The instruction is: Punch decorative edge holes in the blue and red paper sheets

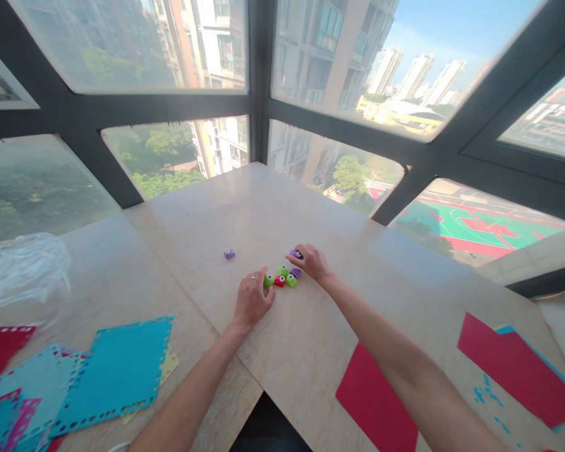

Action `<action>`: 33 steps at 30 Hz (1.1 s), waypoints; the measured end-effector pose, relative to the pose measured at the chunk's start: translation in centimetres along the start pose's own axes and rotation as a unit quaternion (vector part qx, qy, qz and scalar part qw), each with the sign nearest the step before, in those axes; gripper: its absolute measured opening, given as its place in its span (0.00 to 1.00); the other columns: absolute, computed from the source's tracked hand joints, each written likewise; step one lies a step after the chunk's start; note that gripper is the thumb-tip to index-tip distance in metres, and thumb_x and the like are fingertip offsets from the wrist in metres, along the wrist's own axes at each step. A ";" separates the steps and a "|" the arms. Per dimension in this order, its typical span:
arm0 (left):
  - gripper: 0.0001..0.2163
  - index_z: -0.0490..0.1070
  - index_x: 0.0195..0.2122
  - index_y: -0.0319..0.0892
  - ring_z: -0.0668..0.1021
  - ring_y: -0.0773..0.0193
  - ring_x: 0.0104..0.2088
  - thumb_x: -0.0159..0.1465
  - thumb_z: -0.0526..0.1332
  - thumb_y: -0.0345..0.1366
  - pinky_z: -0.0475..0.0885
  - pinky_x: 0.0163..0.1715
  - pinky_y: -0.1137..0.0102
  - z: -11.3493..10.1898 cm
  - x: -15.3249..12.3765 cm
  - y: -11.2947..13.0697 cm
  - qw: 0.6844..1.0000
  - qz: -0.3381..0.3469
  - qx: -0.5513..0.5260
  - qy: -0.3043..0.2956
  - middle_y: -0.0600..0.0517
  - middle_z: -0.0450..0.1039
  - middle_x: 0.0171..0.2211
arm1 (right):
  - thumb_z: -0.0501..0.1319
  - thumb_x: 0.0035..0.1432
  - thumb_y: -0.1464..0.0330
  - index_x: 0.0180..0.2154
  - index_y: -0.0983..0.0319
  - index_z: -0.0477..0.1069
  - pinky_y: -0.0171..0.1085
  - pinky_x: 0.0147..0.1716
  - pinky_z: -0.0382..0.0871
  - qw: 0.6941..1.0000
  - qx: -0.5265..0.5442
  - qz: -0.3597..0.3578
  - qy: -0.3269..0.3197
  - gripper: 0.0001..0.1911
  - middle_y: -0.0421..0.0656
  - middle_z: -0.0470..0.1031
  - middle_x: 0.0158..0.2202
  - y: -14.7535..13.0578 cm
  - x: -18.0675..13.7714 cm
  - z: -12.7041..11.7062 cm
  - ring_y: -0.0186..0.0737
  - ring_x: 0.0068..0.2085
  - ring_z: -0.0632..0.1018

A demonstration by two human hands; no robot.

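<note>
A cluster of small paper punches lies mid-table: green ones (290, 280), a red one (279, 281) and a purple one (295, 272). My left hand (252, 298) is curled, its fingertips pinching a green punch (268, 281) at the cluster's left end. My right hand (311, 260) rests just right of the cluster, fingers closed round another purple punch (295, 254). A lone purple punch (229, 253) sits apart to the left.
Blue, pink and yellow punched paper sheets (117, 370) lie at the near left, red sheets (376, 408) and a red-on-blue stack (508, 370) at the near right with blue paper scraps (487, 392). Crumpled clear plastic (23, 267) sits far left. Windows bound the beige table (245, 207).
</note>
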State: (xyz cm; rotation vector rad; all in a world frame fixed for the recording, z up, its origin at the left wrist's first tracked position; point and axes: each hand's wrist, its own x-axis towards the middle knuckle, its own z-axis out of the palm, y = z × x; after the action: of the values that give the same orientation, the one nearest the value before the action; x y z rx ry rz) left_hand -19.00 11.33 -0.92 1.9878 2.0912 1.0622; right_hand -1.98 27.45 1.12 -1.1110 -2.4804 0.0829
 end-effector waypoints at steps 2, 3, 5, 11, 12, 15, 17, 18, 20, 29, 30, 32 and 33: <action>0.22 0.62 0.56 0.38 0.76 0.53 0.43 0.59 0.59 0.30 0.70 0.49 0.57 0.0 0.1 0.1 1.000 -0.004 -0.001 0.001 0.45 0.75 0.41 | 0.61 0.62 0.53 0.35 0.61 0.73 0.33 0.30 0.58 1.000 -0.001 -0.009 -0.015 0.17 0.44 0.76 0.32 -0.4 0.9 0.5 0.38 0.33 0.74; 0.22 0.63 0.56 0.38 0.76 0.53 0.43 0.59 0.60 0.31 0.69 0.49 0.57 0.0 0.1 0.2 1.000 -0.006 0.000 0.001 0.45 0.75 0.41 | 0.61 0.61 0.53 0.36 0.61 0.73 0.33 0.30 0.58 1.000 -0.001 -0.013 -0.021 0.17 0.44 0.76 0.32 -0.6 1.3 0.7 0.38 0.33 0.74; 0.21 0.63 0.55 0.38 0.76 0.53 0.43 0.59 0.60 0.31 0.69 0.48 0.57 0.0 0.2 0.3 1.000 -0.013 0.001 0.000 0.45 0.76 0.40 | 0.61 0.62 0.52 0.37 0.61 0.73 0.34 0.30 0.57 0.999 -0.003 -0.019 -0.032 0.18 0.45 0.76 0.33 -0.8 1.8 1.0 0.39 0.34 0.74; 0.21 0.64 0.54 0.38 0.76 0.53 0.43 0.59 0.60 0.31 0.69 0.48 0.58 0.2 0.6 0.8 1.000 -0.029 -0.002 -0.001 0.46 0.76 0.40 | 0.59 0.62 0.52 0.38 0.61 0.73 0.34 0.32 0.58 0.998 -0.009 -0.034 -0.054 0.18 0.46 0.76 0.35 -1.0 2.2 1.2 0.40 0.36 0.74; 0.21 0.65 0.54 0.38 0.76 0.53 0.43 0.59 0.60 0.31 0.69 0.48 0.58 0.2 0.6 0.8 1.000 -0.030 -0.004 0.000 0.46 0.76 0.40 | 0.59 0.63 0.52 0.38 0.61 0.73 0.35 0.32 0.59 0.998 -0.007 -0.038 -0.056 0.18 0.46 0.76 0.35 -0.9 2.2 1.2 0.41 0.37 0.74; 0.21 0.65 0.54 0.38 0.76 0.53 0.43 0.59 0.60 0.31 0.69 0.47 0.58 0.2 0.7 0.9 0.999 -0.031 -0.008 0.003 0.46 0.76 0.39 | 0.61 0.62 0.55 0.39 0.61 0.72 0.35 0.33 0.60 0.996 0.003 -0.055 -0.063 0.15 0.46 0.75 0.36 -0.6 2.1 1.2 0.41 0.38 0.73; 0.20 0.65 0.54 0.38 0.76 0.54 0.42 0.59 0.60 0.31 0.69 0.47 0.59 0.3 0.7 0.9 0.999 -0.032 -0.008 0.004 0.47 0.76 0.39 | 0.61 0.62 0.56 0.40 0.61 0.72 0.35 0.35 0.61 0.995 0.010 -0.070 -0.068 0.14 0.45 0.75 0.37 -0.4 2.1 1.2 0.41 0.40 0.73; 0.20 0.65 0.54 0.39 0.76 0.54 0.42 0.59 0.60 0.31 0.69 0.47 0.59 0.3 0.7 0.9 0.999 -0.032 -0.007 0.004 0.47 0.76 0.39 | 0.62 0.62 0.57 0.41 0.61 0.71 0.35 0.36 0.62 0.994 0.013 -0.077 -0.071 0.14 0.45 0.75 0.38 -0.3 2.1 1.2 0.41 0.40 0.73; 0.20 0.65 0.54 0.39 0.76 0.54 0.42 0.59 0.60 0.32 0.69 0.47 0.59 0.3 0.7 0.8 0.999 -0.032 -0.006 0.004 0.47 0.76 0.39 | 0.62 0.62 0.57 0.42 0.61 0.71 0.35 0.38 0.63 0.993 0.020 -0.092 -0.076 0.15 0.46 0.75 0.39 -0.1 2.0 1.2 0.41 0.42 0.72; 0.19 0.67 0.53 0.40 0.76 0.53 0.42 0.60 0.60 0.32 0.69 0.47 0.59 0.3 0.8 0.9 0.999 -0.040 0.005 -0.002 0.47 0.76 0.39 | 0.61 0.63 0.56 0.50 0.60 0.70 0.42 0.49 0.66 0.984 0.081 -0.133 -0.085 0.19 0.49 0.76 0.45 0.5 1.6 0.7 0.46 0.49 0.73; 0.19 0.67 0.53 0.40 0.76 0.53 0.42 0.60 0.60 0.32 0.69 0.47 0.59 0.2 0.8 1.0 0.999 -0.041 0.005 -0.002 0.47 0.76 0.39 | 0.61 0.62 0.56 0.52 0.60 0.69 0.43 0.50 0.66 0.984 0.090 -0.130 -0.085 0.21 0.50 0.75 0.47 0.6 1.6 0.6 0.46 0.51 0.73; 0.18 0.68 0.52 0.40 0.76 0.53 0.42 0.59 0.60 0.32 0.69 0.46 0.59 0.2 0.9 1.0 0.999 -0.043 0.006 -0.001 0.46 0.76 0.39 | 0.62 0.61 0.56 0.56 0.60 0.66 0.44 0.52 0.67 0.985 0.103 -0.113 -0.075 0.25 0.51 0.74 0.51 0.9 1.5 0.3 0.47 0.53 0.73; 0.18 0.68 0.52 0.39 0.76 0.53 0.42 0.59 0.60 0.32 0.69 0.46 0.59 0.2 0.9 1.0 0.999 -0.044 0.007 -0.001 0.46 0.76 0.39 | 0.62 0.61 0.55 0.57 0.60 0.65 0.44 0.52 0.67 0.987 0.107 -0.101 -0.065 0.27 0.51 0.73 0.53 1.2 1.3 0.1 0.48 0.53 0.73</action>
State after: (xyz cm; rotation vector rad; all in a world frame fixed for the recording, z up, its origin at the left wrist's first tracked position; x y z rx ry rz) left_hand -18.16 12.16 -0.24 1.8820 2.1680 1.0336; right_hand -2.00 29.22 1.24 -0.7843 -2.6104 0.3648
